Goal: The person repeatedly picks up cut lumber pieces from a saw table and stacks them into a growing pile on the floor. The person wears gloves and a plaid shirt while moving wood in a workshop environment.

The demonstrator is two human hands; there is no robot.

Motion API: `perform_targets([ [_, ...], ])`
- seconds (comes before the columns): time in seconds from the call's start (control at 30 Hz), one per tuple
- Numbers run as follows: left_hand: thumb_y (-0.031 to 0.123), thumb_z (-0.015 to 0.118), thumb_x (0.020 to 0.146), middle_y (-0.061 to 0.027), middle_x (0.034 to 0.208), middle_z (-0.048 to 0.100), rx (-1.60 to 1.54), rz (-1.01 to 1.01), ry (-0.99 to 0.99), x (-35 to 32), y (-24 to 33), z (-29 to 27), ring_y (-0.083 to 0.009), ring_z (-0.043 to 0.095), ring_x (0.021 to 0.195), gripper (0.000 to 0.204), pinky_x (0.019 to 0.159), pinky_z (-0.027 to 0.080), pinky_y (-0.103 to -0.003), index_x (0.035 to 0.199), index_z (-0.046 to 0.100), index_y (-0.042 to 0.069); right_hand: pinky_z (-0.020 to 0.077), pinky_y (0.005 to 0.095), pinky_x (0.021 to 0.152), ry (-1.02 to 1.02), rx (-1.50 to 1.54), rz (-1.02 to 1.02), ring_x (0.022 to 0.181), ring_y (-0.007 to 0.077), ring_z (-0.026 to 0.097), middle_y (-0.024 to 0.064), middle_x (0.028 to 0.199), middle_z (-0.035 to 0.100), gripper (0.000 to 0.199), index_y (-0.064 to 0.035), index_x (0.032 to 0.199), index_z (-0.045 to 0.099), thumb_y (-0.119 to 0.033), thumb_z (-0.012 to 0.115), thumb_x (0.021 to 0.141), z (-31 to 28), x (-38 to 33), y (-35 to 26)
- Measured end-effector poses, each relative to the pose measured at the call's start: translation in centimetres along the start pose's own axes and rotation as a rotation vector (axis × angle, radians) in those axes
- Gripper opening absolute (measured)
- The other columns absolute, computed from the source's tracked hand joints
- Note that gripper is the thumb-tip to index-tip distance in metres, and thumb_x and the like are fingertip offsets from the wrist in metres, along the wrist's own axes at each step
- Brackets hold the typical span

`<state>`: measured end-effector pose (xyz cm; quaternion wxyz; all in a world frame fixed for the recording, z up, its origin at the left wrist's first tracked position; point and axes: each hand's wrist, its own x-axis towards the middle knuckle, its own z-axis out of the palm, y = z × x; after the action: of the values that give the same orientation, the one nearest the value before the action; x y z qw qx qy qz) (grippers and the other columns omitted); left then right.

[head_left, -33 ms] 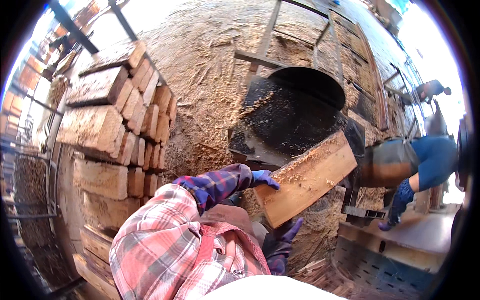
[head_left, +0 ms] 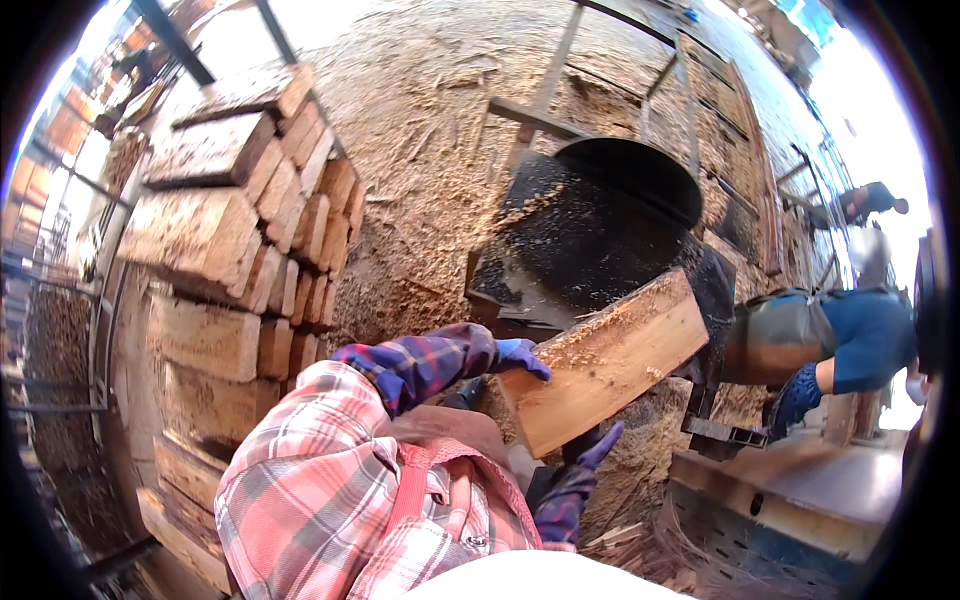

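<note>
A thick wooden block [head_left: 605, 365], sprinkled with sawdust, slants in front of me, its far end over a dark metal machine [head_left: 580, 250]. My left hand [head_left: 522, 358], in a blue-purple glove, grips the block's left end with its fingers over the upper edge. Just below the block's near edge is my right hand [head_left: 598, 447], in a purple glove, fingers stretched out. Part of that hand is hidden by the block, so I cannot tell whether it bears any weight.
Cut wooden blocks [head_left: 190, 235] are stacked high at the left. A co-worker's gloved hand [head_left: 797, 398] hangs at the right above a metal table [head_left: 800, 500]. Sawdust [head_left: 420, 180] covers the floor, and a metal frame [head_left: 545, 120] stands beyond the machine.
The block has shifted slightly left and tilts a little differently, with my left hand still on it. My right hand has moved up and right, closer under the block's near edge. The view has turned slightly.
</note>
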<state>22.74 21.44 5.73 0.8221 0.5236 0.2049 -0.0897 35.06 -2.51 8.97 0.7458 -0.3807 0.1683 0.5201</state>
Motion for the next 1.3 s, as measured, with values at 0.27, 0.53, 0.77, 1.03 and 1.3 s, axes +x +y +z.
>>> perform_targets([
  [0.27, 0.038, 0.08, 0.055, -0.0144, 0.1, 0.061, 0.243, 0.021, 0.543, -26.9, -8.2, -2.0, -0.0204, 0.057, 0.092, 0.08, 0.077, 0.047, -0.033, 0.115, 0.046, -0.005, 0.0284, 0.0404, 0.103, -0.097, -0.425, -0.344, 0.123, 0.0273, 0.034, 0.0109, 0.139, 0.03, 0.069, -0.0111, 0.137, 0.024, -0.058, 0.031, 0.087, 8.8, 6.2, 11.2],
  [0.53, 0.029, 0.073, 0.069, -0.0129, 0.121, 0.049, -0.007, 0.501, 1.445, -49.9, -18.9, 8.1, -0.0239, 0.047, 0.112, 0.075, 0.096, 0.035, -0.035, 0.129, 0.036, 0.001, 0.0293, 0.0384, 0.102, -0.925, -0.824, 0.153, 0.121, 0.0252, 0.036, 0.011, 0.136, 0.034, 0.065, -0.0077, 0.137, 0.025, -0.053, 0.028, 0.09, 26.8, -5.8, 32.4],
  [0.77, 0.021, 0.064, 0.079, -0.0083, 0.124, 0.047, -0.658, 1.068, 1.468, -58.7, -16.4, 5.4, -0.0184, 0.045, 0.112, 0.062, 0.096, 0.034, -0.032, 0.131, 0.034, 0.003, 0.0324, 0.0343, 0.099, -1.647, -0.994, -0.3, 0.117, 0.0249, 0.042, 0.0178, 0.127, 0.044, 0.065, 0.0029, 0.126, 0.039, -0.05, 0.04, 0.088, 43.5, -16.3, 45.9],
  [1.03, 0.03, 0.056, 0.085, -0.0062, 0.087, 0.06, -0.614, 0.564, 0.878, -52.2, -21.7, -6.7, -0.0154, 0.057, 0.074, 0.034, 0.065, 0.047, -0.029, 0.108, 0.055, 0.005, 0.0288, 0.0359, 0.102, -1.148, -1.478, -0.024, 0.122, 0.0288, 0.037, 0.0196, 0.132, 0.038, 0.074, 0.0073, 0.129, 0.032, -0.037, 0.063, 0.078, 27.7, -11.0, 42.3],
  [1.3, 0.039, 0.056, 0.085, 0.0015, 0.074, 0.053, -0.133, 0.065, 0.006, -36.8, -17.1, 3.0, -0.0068, 0.046, 0.063, 0.036, 0.056, 0.039, -0.021, 0.101, 0.057, 0.007, 0.0438, 0.0313, 0.078, -0.209, -1.401, -0.074, 0.089, 0.0155, 0.055, 0.0077, 0.099, 0.061, 0.037, -0.0033, 0.102, 0.062, -0.035, 0.056, 0.084, -4.9, -11.0, 30.8],
])
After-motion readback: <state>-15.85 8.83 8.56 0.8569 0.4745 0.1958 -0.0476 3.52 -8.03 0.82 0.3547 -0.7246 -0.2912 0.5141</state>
